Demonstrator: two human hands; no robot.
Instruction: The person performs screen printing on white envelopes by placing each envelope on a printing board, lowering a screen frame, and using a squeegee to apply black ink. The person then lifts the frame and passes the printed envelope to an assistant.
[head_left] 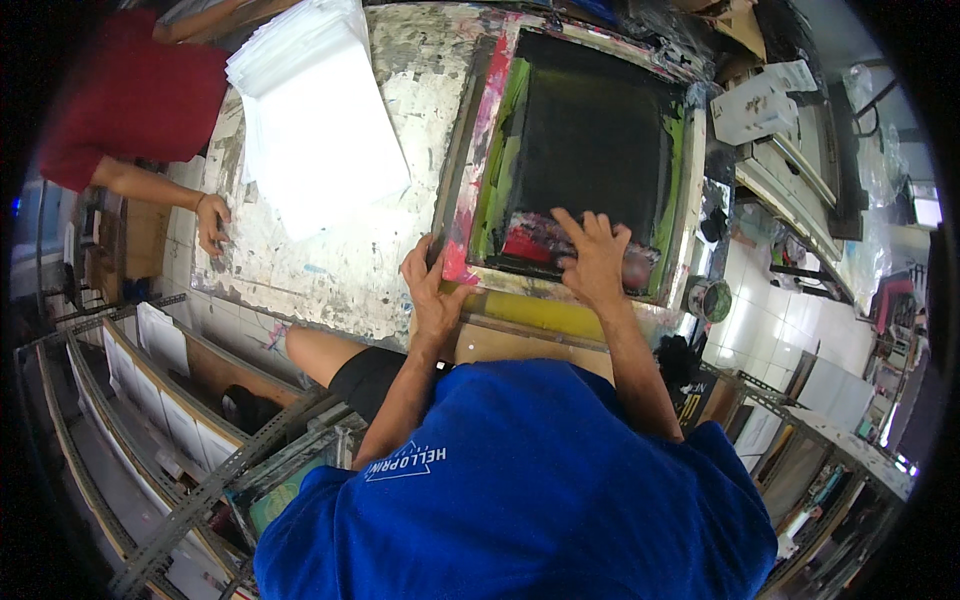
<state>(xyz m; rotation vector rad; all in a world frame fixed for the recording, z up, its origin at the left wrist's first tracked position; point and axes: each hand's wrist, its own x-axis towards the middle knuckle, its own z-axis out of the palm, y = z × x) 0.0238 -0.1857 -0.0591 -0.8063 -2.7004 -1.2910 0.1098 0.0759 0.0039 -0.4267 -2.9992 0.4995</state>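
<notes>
A screen printing frame [484, 150] with dark mesh [595, 130] lies on the table, its border smeared pink and green. My left hand [435, 298] is at its near left corner, fingers along the left side and thumb on the near edge, gripping the frame. Over the near part of the mesh, my right hand [597, 262] spans a squeegee [535, 240] stained red and pink. Its fingers are spread along the far side, with the thumb nearer me. Part of the squeegee is hidden under that hand.
White sheets [320, 130] are stacked left of the frame on the paint-marked table [410, 70]. A co-worker in a red shirt [140, 95] has a hand [212, 222] at the table's left edge. A small tub [712, 300] stands at right. Metal racks [200, 500] flank me.
</notes>
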